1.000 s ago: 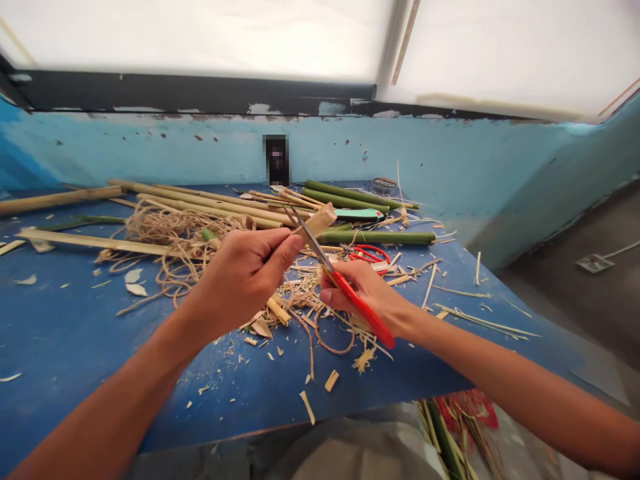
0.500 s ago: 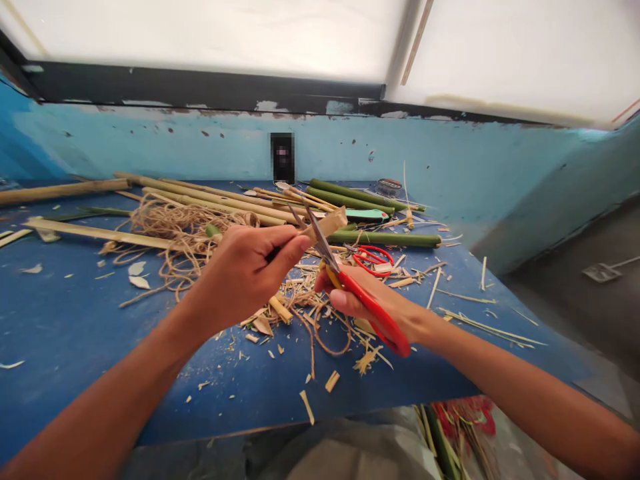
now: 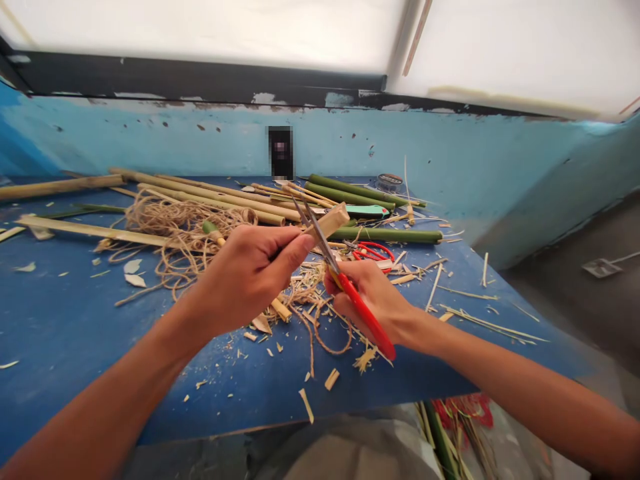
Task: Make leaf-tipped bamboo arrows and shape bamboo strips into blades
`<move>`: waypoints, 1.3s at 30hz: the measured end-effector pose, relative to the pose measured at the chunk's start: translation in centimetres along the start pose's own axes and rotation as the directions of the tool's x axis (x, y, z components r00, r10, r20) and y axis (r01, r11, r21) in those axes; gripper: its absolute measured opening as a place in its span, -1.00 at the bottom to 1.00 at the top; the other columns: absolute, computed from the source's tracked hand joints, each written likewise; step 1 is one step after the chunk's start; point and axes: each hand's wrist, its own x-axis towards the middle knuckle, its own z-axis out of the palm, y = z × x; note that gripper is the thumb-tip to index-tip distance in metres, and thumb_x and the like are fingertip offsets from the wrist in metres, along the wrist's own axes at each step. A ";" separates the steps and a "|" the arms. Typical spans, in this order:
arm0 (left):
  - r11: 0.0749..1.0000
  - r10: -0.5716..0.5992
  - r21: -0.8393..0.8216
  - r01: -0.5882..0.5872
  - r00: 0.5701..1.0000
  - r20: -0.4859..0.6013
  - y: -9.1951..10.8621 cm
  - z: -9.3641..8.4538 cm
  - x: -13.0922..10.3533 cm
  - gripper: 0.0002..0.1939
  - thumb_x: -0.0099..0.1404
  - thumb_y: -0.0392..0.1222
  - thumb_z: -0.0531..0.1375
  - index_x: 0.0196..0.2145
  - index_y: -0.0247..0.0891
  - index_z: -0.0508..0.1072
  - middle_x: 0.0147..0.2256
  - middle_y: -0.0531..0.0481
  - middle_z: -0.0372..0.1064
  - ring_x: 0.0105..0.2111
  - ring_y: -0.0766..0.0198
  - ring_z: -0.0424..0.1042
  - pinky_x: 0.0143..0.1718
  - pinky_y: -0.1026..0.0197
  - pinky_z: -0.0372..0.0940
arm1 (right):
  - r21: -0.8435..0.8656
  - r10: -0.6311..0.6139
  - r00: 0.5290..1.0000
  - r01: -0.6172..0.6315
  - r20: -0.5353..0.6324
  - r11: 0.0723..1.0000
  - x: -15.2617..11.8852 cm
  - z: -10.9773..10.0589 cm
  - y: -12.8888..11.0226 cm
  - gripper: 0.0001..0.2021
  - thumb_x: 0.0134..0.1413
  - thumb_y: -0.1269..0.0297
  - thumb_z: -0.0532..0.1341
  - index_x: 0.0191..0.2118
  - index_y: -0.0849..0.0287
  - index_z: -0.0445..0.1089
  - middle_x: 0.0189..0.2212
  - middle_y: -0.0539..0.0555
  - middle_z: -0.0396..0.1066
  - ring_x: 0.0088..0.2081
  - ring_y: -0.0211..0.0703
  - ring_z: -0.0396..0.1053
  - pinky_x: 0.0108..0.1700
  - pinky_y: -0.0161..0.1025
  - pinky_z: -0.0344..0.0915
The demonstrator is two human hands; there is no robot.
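My left hand (image 3: 263, 273) is closed around a short pale bamboo piece (image 3: 333, 221), whose far end sticks out past my thumb and points up to the right. In my right hand (image 3: 367, 290) is a pair of scissors (image 3: 357, 303) with red handles, gripped with the fingers wrapped round them. The scissor blades are parted a little and lie against the bamboo just beyond my left thumb. Below both hands, wood shavings and a loop of twine (image 3: 333, 348) lie on the blue table (image 3: 240, 407).
A tangle of twine (image 3: 155, 217) lies at left-centre among bamboo poles (image 3: 205, 193). Green bamboo stalks (image 3: 390, 235), a green-handled tool (image 3: 367, 211) and a red-handled tool (image 3: 375, 252) lie behind my hands. A dark phone-like object (image 3: 281, 153) leans against the wall.
My right hand has closed further round the scissors, and their handles have swung slightly left and down. The blades stay at the bamboo; my left hand keeps its hold.
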 end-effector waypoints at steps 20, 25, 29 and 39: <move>0.997 -0.041 0.062 0.038 0.998 0.045 -0.6 -1.0 0.6 -0.54 0.47 -0.01 0.03 -0.56 -0.25 0.22 -0.66 0.13 0.11 -0.65 0.45 0.09 -0.63 0.32 -0.03 | 0.000 -0.012 0.986 0.012 0.165 1.000 0.5 -0.8 -0.2 -0.63 0.20 -0.01 0.19 -0.44 0.15 0.15 -0.53 -0.11 0.05 -0.47 -0.32 -0.03 -0.45 -0.29 -0.08; 0.988 0.029 0.150 -0.031 0.999 0.015 -0.1 -1.2 0.1 -0.57 0.48 -0.07 0.03 -0.55 -0.26 0.23 -0.63 0.13 0.13 -0.63 0.45 0.10 -0.58 0.29 -0.01 | 0.023 -0.027 0.976 0.022 0.214 0.999 0.2 -1.5 -1.7 -0.47 0.17 -0.30 0.13 -0.34 0.16 0.24 -0.39 -0.02 0.20 -0.35 -0.22 0.10 -0.31 -0.24 0.08; 0.991 0.064 0.118 -0.063 0.998 -0.008 -0.2 -1.4 0.0 -0.57 0.49 -0.06 0.03 -0.53 -0.26 0.26 -0.61 0.12 0.17 -0.61 0.43 0.14 -0.55 0.28 0.04 | 0.020 -0.043 0.967 0.039 0.250 0.999 0.4 -1.7 -1.5 -0.46 0.14 -0.33 0.15 -0.32 0.14 0.24 -0.37 0.00 0.21 -0.32 -0.18 0.11 -0.28 -0.21 0.09; 0.996 0.010 0.084 0.004 0.987 -0.159 -1.0 -0.8 0.5 -0.56 0.47 -0.05 0.07 -0.56 -0.26 0.26 -0.64 0.12 0.20 -0.62 0.42 0.15 -0.55 0.31 0.09 | -0.077 0.074 0.993 -0.067 0.096 0.995 0.0 -0.8 -1.0 -0.55 0.20 -0.22 0.20 -0.24 0.13 0.23 -0.38 -0.07 0.23 -0.37 -0.24 0.10 -0.34 -0.25 0.06</move>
